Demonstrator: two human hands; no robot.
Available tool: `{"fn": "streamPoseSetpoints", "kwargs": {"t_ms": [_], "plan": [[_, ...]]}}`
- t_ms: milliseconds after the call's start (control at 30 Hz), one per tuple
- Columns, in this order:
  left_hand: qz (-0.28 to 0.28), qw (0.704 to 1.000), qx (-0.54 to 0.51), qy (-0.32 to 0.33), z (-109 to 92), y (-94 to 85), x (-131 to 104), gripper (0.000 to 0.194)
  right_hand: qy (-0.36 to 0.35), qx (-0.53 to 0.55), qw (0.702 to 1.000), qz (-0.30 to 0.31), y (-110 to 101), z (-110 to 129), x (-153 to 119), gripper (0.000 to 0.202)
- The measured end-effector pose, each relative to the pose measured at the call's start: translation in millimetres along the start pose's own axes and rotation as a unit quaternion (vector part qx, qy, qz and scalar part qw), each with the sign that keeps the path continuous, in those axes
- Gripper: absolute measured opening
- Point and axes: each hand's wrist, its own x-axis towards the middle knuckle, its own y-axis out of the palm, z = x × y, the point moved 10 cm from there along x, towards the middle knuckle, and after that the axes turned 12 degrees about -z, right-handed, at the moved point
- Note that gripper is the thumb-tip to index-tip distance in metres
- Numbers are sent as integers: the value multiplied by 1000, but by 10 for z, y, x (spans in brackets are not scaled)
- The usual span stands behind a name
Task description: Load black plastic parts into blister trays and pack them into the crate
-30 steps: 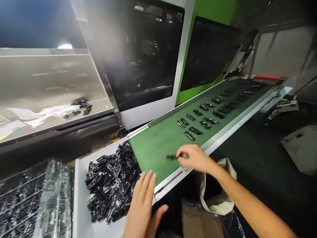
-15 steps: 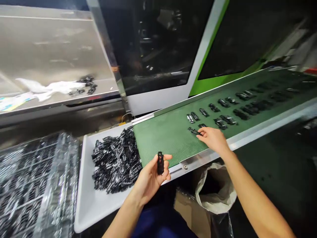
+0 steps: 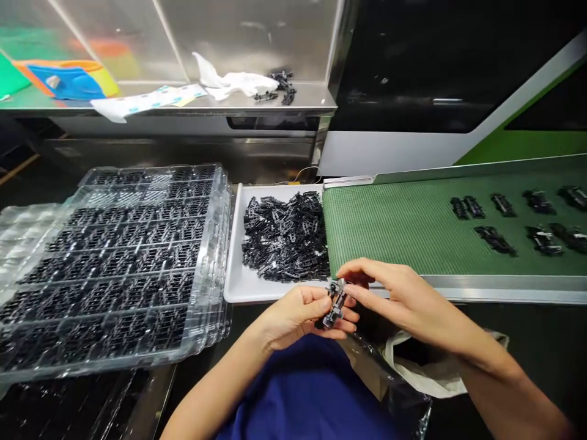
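Observation:
Black plastic parts (image 3: 336,304) are gripped between the fingers of my left hand (image 3: 302,315), in front of the belt's near left corner. My right hand (image 3: 385,287) reaches in from the right, its thumb and forefinger closed on the upper end of the same parts. How many parts are held cannot be made out. Just beyond my hands, a white tray (image 3: 233,269) holds a heap of small black parts (image 3: 287,235). To its right runs a green conveyor belt (image 3: 394,226), with black parts (image 3: 495,239) lying in two rough rows.
Stacked clear plastic trays (image 3: 197,287) full of black parts lie at the left. A steel shelf (image 3: 316,101) at the back bears a white cloth (image 3: 238,84) and a few black parts. Below the belt's front rail (image 3: 504,287) is an open pale bag (image 3: 431,382).
The view has swung left. My right hand has left the belt and come to my left hand. The part my left hand held upright is now tilted, with both hands on it.

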Motion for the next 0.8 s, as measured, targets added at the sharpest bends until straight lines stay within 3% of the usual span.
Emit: {"fn": "streamPoseSetpoints", "kwargs": {"t_ms": [133,267,433,633,800], "plan": [[-24,999,-32,28,-48,-202,-271,43,-56,-30,994,-86,206,316,-8,24],[-56,994,-44,82,-164,-391,-490,43,-157,-70,976,-134,441,695,-150,62],[-53,994,-45,83,-196,-533,-661,47,-176,-104,967,-150,661,868,-238,69],[-43,995,-30,80,-214,-571,-744,48,-187,-141,960,-152,786,1012,-292,79],[-43,996,-19,80,-229,-471,-670,49,-184,-155,953,-183,663,1003,-355,81]]}}
